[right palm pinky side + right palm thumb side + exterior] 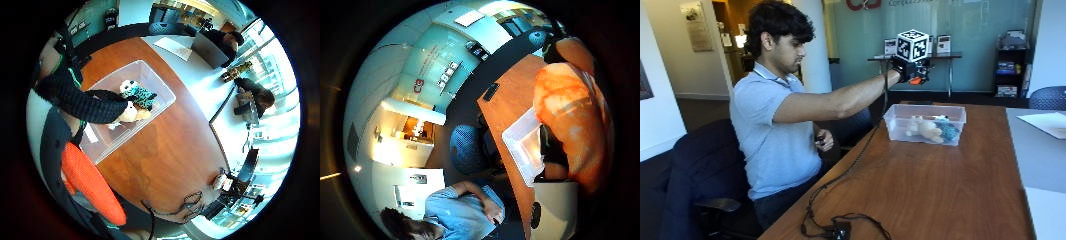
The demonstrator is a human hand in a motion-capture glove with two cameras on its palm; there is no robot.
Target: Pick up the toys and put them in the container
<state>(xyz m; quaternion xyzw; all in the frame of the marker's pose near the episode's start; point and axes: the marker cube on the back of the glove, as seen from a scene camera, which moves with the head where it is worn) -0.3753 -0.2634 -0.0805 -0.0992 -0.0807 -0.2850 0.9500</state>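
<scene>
Lying in clear container (925,111), cream and teal plush toys (930,129)

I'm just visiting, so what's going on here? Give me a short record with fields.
Worker: a seated person at a wooden table
Gloved right hand: raised above the container, holding an orange toy
Container: clear plastic bin on the table
In the container: a cream plush toy and a teal plush toy
Other hand: bare, down by the lap

Daylight from windows (280,115) glares on the glossy surface (926,175); palm views bend strongly toward their edges.
</scene>
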